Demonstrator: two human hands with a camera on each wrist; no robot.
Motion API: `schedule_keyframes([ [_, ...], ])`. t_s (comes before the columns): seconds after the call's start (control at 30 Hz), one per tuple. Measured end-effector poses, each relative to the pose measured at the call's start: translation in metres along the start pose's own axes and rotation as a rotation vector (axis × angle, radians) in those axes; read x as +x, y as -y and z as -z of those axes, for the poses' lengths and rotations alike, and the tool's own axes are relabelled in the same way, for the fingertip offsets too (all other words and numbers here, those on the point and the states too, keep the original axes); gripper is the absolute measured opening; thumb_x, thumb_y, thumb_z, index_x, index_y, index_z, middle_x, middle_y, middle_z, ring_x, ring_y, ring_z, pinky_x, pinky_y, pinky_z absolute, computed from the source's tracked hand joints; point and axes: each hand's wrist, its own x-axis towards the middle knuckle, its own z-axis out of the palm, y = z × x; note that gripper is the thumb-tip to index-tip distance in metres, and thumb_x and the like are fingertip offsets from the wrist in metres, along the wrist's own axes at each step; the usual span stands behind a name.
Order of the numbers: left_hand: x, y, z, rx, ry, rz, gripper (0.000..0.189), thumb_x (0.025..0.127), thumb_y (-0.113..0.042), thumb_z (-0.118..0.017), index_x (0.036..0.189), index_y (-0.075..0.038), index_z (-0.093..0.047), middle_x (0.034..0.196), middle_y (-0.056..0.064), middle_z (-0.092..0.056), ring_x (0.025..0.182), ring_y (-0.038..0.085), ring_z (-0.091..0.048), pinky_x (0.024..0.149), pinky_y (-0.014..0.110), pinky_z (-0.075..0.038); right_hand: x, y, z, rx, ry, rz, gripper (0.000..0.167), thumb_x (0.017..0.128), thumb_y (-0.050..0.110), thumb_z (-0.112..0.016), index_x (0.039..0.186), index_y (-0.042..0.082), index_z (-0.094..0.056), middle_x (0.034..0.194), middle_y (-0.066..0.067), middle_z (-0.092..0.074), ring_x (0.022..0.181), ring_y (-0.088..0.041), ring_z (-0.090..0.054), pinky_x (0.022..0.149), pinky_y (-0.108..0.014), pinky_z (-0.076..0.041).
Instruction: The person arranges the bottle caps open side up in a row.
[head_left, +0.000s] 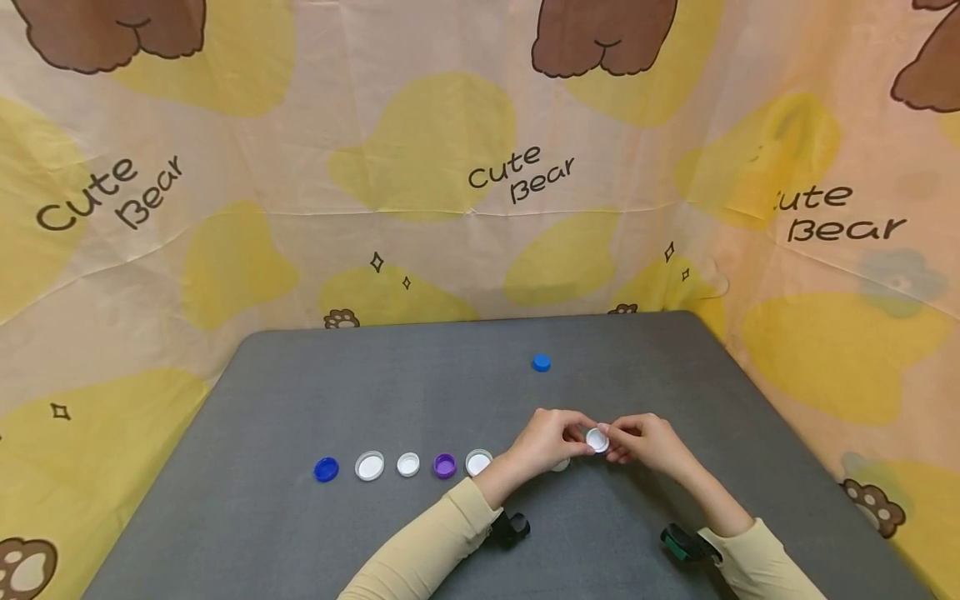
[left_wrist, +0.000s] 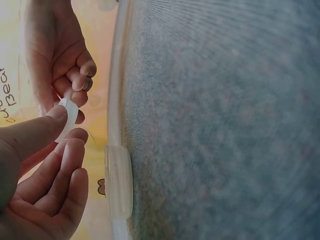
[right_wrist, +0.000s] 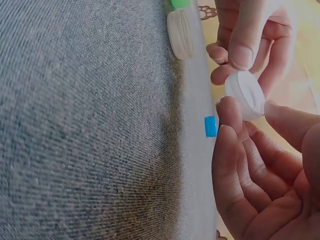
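Observation:
Both hands meet at a small white bottle cap (head_left: 597, 440), held above the table with its hollow side showing in the head view. My left hand (head_left: 546, 437) pinches one side of it, the thumb lying over the cap's ribbed edge in the left wrist view. From the opposite side my right hand (head_left: 652, 446) holds it between thumb and fingers, as the right wrist view shows. A translucent cap (right_wrist: 180, 35) rests on the table below the hands. In the head view, the left hand partly covers that area.
On the grey table (head_left: 300, 542), a row runs left of the hands: a dark blue cap (head_left: 326, 469), a white cap (head_left: 370, 466), a smaller white cap (head_left: 408, 464), a purple cap (head_left: 445, 466) and another white cap (head_left: 478, 462). Farther back lies a bright blue cap (head_left: 542, 362).

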Motion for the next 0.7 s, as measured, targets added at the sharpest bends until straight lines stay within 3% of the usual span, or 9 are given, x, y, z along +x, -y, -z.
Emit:
schedule_keyframes([
  [0.53, 0.0025, 0.0036, -0.0023, 0.044, 0.005, 0.073, 0.023, 0.081, -0.027, -0.075, 0.099, -0.013, -0.073, 0.073, -0.007, -0.070, 0.058, -0.008, -0.051, 0.054, 0.011, -0.041, -0.0035, 0.0027, 0.0025, 0.074, 0.050, 0.043, 0.036, 0.090, 0.023, -0.065, 0.111, -0.006, -0.065, 0.083, -0.017, -0.072, 0.073, -0.027, -0.071, 0.063, -0.034, -0.057],
  [0.7, 0.0016, 0.0038, -0.0017, 0.057, 0.024, 0.084, 0.023, 0.082, -0.030, -0.074, 0.098, -0.014, -0.074, 0.073, -0.008, -0.070, 0.058, -0.008, -0.051, 0.054, 0.011, -0.041, -0.0047, -0.0001, 0.0032, 0.028, 0.069, 0.072, 0.036, 0.087, 0.021, -0.069, 0.112, -0.004, -0.066, 0.083, -0.014, -0.073, 0.071, -0.025, -0.070, 0.062, -0.031, -0.056],
])
